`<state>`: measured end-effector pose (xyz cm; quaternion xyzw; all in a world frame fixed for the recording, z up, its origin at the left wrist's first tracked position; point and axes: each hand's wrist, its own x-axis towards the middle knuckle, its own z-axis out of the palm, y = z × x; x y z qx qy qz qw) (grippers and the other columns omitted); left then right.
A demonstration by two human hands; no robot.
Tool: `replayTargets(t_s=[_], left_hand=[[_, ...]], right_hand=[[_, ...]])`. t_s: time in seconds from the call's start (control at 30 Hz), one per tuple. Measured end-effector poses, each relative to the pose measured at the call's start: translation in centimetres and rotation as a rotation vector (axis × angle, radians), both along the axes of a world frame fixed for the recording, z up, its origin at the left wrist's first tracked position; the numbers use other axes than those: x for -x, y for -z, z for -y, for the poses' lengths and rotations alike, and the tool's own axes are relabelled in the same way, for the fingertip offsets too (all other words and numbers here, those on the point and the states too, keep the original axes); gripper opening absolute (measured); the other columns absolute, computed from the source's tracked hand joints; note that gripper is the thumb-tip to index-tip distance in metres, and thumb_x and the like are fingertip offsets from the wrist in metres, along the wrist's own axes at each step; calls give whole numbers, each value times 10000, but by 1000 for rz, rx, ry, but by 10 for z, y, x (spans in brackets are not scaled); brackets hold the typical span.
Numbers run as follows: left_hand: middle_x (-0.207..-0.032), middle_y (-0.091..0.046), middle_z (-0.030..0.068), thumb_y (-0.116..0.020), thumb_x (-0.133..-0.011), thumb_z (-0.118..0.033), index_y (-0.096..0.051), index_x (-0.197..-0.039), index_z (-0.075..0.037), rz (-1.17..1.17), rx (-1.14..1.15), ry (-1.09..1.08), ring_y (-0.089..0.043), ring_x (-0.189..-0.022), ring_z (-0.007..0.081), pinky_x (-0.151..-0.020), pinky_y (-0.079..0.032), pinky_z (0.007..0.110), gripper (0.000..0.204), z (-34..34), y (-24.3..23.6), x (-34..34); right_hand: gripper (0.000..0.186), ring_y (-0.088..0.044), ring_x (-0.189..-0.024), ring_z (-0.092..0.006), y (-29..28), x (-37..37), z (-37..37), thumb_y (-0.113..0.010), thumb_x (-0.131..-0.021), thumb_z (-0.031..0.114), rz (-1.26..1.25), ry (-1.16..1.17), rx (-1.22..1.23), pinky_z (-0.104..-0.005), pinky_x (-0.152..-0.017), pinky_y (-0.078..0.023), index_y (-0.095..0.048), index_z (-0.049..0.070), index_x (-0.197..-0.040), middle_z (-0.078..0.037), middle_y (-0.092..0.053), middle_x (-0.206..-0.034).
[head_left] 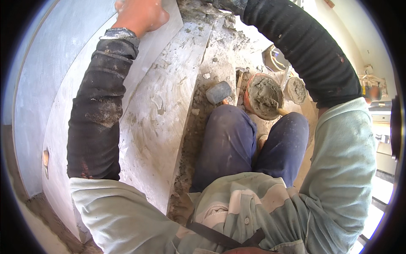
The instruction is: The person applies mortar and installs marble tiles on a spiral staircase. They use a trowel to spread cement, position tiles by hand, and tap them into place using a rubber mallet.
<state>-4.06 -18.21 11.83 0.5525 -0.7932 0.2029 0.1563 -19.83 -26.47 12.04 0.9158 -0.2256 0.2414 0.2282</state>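
Note:
My left hand [141,17] is at the top edge, over the upper part of a pale slab [171,25]. Its back and wrist show, but the fingers are hidden or cut off, so their grip cannot be told. My right arm, in a dark sleeve [304,42], bends across the upper right. A dusty grey cuff [231,5] shows at its far end, with the hand beyond the frame. By my knees lies a mallet [218,92] with a grey head. Beside it stands an orange-rimmed bucket [249,103] of wet mortar [264,94], a wooden handle [282,111] sticking out.
A large mortar-smeared slab [156,114] lies left of my legs, next to a strip of rubble [182,169]. Smooth grey panels [55,67] line the left side. Another mortar-filled container [297,90] and a bucket with cables [275,59] stand beyond the orange-rimmed one.

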Motion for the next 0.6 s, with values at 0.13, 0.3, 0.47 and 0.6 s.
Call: replayTargets(t_s=[0.13, 0.3, 0.47, 0.6], left_hand=[[-1151, -521, 255, -723, -641, -104, -669, -1010, -29, -107, 12, -4, -522, -1114, 429, -943, -466, 496, 380, 7, 2, 7], [-1189, -498, 259, -678, -657, -81, -649, -1037, -35, -145, -24, -10, -514, -1127, 441, -938, -466, 529, 384, 2, 3, 13], [-1196, -495, 284, -653, -656, -96, -640, -1096, -25, -54, -44, -167, -515, -1126, 466, -944, -470, 538, 446, 7, 4, 7], [-1159, -511, 304, -669, -626, -140, -627, -1129, -5, -99, -10, -9, -520, -1112, 485, -962, -469, 507, 523, 2, 4, 3]], right_hand=[[144, -680, -768, -392, 2, 9, -3, -594, -756, 121, 53, 59, 38, -483, -710, -541, -664, 8, -700, -219, -672, -752], [141, -687, -771, -388, 3, 15, 1, -592, -755, 115, 24, 62, 53, -478, -705, -546, -673, 5, -721, -220, -675, -751], [146, -690, -788, -387, 1, 5, -6, -594, -751, 108, 4, 45, 50, -472, -712, -547, -683, 4, -702, -220, -681, -763], [145, -686, -770, -388, -1, 7, -8, -601, -753, 113, -25, 27, 58, -474, -716, -546, -682, 10, -691, -212, -673, -741]])
